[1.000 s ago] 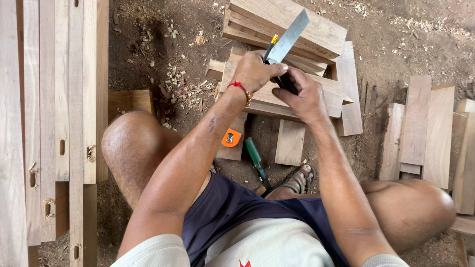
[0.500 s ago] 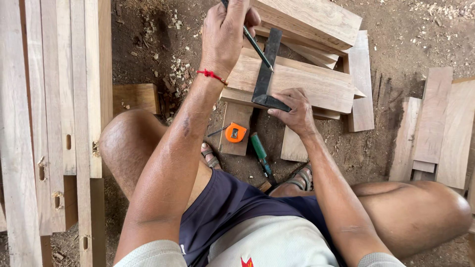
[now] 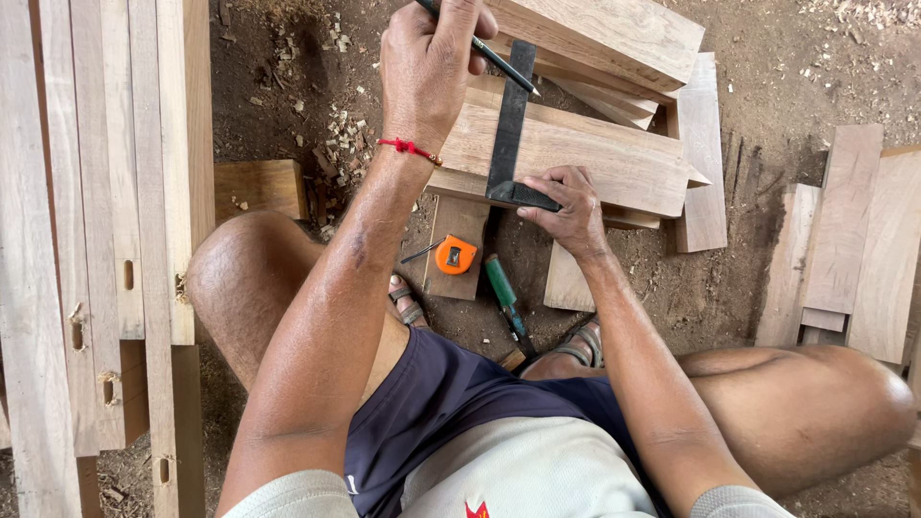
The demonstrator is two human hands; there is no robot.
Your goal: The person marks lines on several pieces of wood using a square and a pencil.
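Observation:
I sit on the dirt ground with a thick wooden block [image 3: 614, 158] in front of me. A black try square [image 3: 509, 125] lies across its top, blade pointing away from me. My right hand [image 3: 568, 206] presses the square's stock against the block's near edge. My left hand [image 3: 430, 58], with a red thread on its wrist, is raised above the block's left end and grips a dark pencil [image 3: 499, 59] whose tip points toward the square's blade.
More boards [image 3: 614, 34] are stacked behind the block. An orange tape measure [image 3: 455, 255] and a green-handled tool [image 3: 506, 299] lie on a small board by my feet. Long mortised planks [image 3: 96, 240] line the left; short boards [image 3: 854, 240] lie at right.
The square, held up in both hands a second ago, now lies flat on the block. My left hand has lifted away with the pencil, and my right hand has settled on the stock.

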